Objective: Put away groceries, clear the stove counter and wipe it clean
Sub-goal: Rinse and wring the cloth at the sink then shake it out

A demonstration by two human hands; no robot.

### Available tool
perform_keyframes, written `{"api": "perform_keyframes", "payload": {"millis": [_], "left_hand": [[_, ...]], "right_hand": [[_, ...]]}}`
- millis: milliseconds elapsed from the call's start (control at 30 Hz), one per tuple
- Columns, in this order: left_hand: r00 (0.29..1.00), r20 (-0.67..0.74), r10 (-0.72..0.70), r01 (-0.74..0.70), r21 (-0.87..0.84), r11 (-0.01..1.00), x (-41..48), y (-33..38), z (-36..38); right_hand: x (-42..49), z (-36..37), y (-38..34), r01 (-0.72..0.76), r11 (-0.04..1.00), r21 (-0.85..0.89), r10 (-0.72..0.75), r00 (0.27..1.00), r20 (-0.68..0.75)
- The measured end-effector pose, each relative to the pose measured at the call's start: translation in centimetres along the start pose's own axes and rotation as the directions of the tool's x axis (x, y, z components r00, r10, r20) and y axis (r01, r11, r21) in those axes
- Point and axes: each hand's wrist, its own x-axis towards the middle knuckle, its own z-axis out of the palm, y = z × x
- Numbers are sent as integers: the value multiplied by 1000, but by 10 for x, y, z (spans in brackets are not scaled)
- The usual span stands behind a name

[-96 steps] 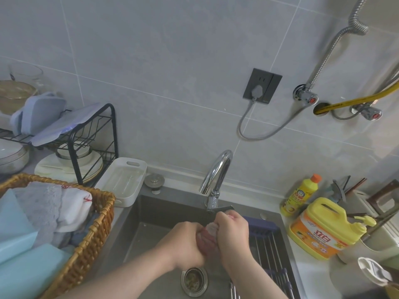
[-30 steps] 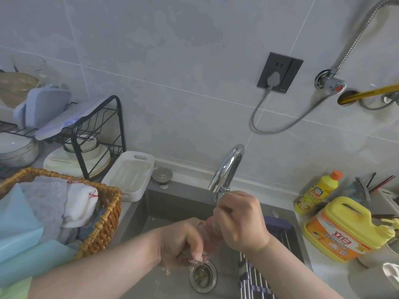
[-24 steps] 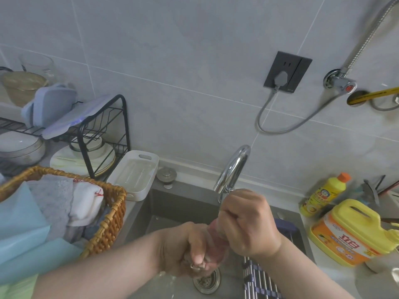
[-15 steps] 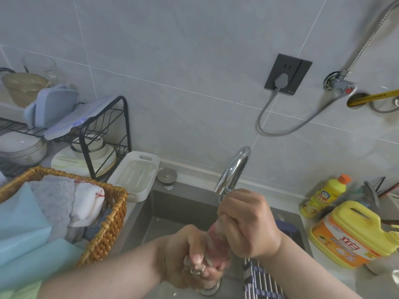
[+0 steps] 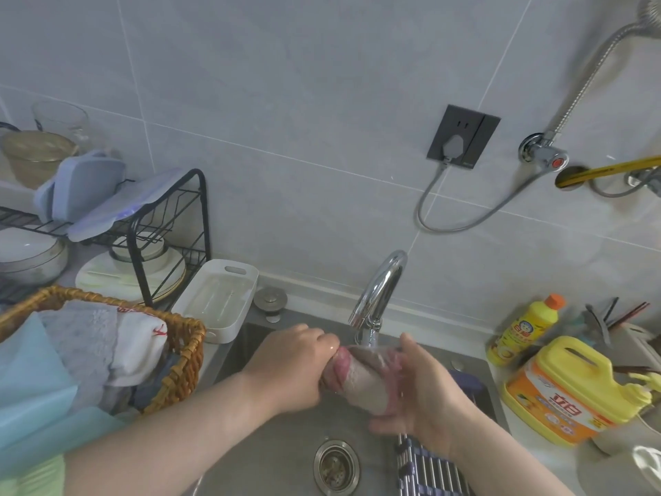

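Grips one twisted end of the wet cloth [image 5: 361, 383] in the left hand [image 5: 286, 366], clenched hard; cradles the fatter end in the right hand [image 5: 424, 395], with thumb above and fingers loosely curved below. Holds both hands close, joined only by the cloth, right beneath the faucet [image 5: 379, 291] spout at 12 o'clock, probably to rinse it through for the counter wipe. Works above the sink [image 5: 272, 456] so runoff falls toward the drain [image 5: 336, 467] at 6 o'clock. Finds a roll-up rack [image 5: 429, 470] at 5 o'clock, a detergent jug [image 5: 561, 388] at 3 o'clock, a wicker basket [image 5: 186, 338] of folded cloths at 9 o'clock, a white tray [image 5: 218, 298] at 10 o'clock. Shows no stove counter or groceries; wiping judged not yet begun.
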Motion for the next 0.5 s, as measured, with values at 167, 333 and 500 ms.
{"api": "perform_keyframes", "payload": {"millis": [167, 333, 500], "left_hand": [[970, -44, 239, -207, 364, 908, -5, -1, 3], [965, -54, 256, -232, 276, 933, -7, 23, 9], [977, 98, -187, 201, -152, 968, -7, 41, 2]], "right_hand": [[1, 7, -1, -339, 921, 191, 303, 932, 197], [19, 33, 20, 91, 971, 223, -24, 957, -288], [10, 41, 14, 546, 820, -173, -562, 710, -425]]}}
